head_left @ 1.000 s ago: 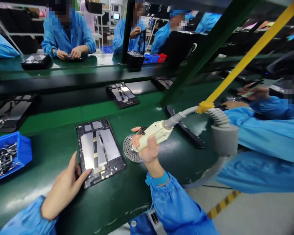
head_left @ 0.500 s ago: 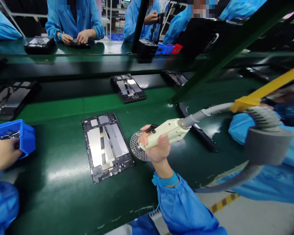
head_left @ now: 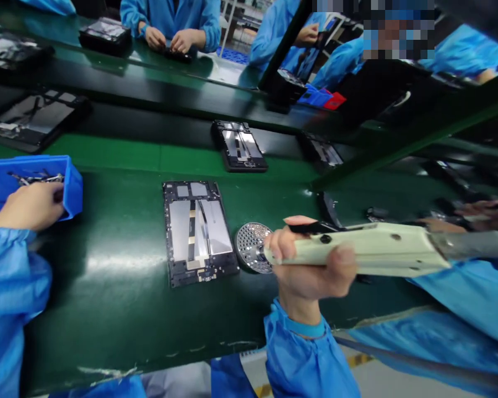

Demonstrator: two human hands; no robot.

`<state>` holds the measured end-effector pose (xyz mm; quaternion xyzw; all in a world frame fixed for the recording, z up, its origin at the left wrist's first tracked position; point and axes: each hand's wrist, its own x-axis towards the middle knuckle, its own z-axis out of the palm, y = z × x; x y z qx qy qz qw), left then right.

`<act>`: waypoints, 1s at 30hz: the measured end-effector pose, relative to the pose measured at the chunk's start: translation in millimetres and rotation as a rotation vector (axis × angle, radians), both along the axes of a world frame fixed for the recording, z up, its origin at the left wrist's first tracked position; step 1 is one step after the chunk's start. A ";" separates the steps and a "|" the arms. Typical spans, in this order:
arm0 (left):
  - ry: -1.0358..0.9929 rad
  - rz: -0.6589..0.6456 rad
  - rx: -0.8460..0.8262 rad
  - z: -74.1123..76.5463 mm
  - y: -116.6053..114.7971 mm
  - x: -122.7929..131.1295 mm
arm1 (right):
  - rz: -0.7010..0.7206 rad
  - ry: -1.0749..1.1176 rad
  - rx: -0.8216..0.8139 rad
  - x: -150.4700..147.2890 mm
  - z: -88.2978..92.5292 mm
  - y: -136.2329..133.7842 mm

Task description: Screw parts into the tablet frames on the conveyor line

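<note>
In my right hand (head_left: 311, 265) is a cream-coloured electric screwdriver (head_left: 377, 249), held almost level with its nose pointing left. Its tip is over a round metal dish full of small holes (head_left: 249, 246), which holds small screws; my fingers hide the exact tip. Left of the dish lies an opened tablet (head_left: 199, 232), its silver battery and dark ribbon cables exposed. My left hand (head_left: 33, 205) reaches into a blue bin (head_left: 77, 190) holding small dark and metallic parts. Its fingertips are hidden down inside, so their grip does not show.
Further opened tablets (head_left: 240, 146) lie along the line behind. A green slanted post (head_left: 398, 143) crosses on the right. A co-worker's blue sleeve (head_left: 452, 287) is close at right. Other people's hands (head_left: 170, 41) work across the green bench (head_left: 120, 309).
The view has shifted, so the bench things sit further right. My right hand has tipped the screwdriver closer to level, its rear now further right. My left hand is still in the bin.
</note>
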<state>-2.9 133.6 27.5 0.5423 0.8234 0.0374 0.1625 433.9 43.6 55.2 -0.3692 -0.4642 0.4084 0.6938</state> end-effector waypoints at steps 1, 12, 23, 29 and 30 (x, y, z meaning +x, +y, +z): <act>0.065 -0.020 -0.032 2.5 -0.8 5.3 | 0.041 0.004 -0.007 -7.5 4.1 -5.2; 0.063 -0.008 0.110 17.6 -17.4 29.3 | 0.232 -0.012 -0.176 -57.1 -9.1 -25.3; -0.065 -0.125 0.552 50.7 -34.0 72.5 | 0.251 -0.048 -0.194 -66.1 -9.2 -23.0; -0.696 -0.455 0.450 22.1 -52.0 169.7 | 0.265 -0.022 -0.156 -69.1 -14.9 -22.5; -0.803 -0.522 0.370 11.5 -56.2 188.9 | 0.264 -0.023 -0.157 -70.5 -15.9 -23.9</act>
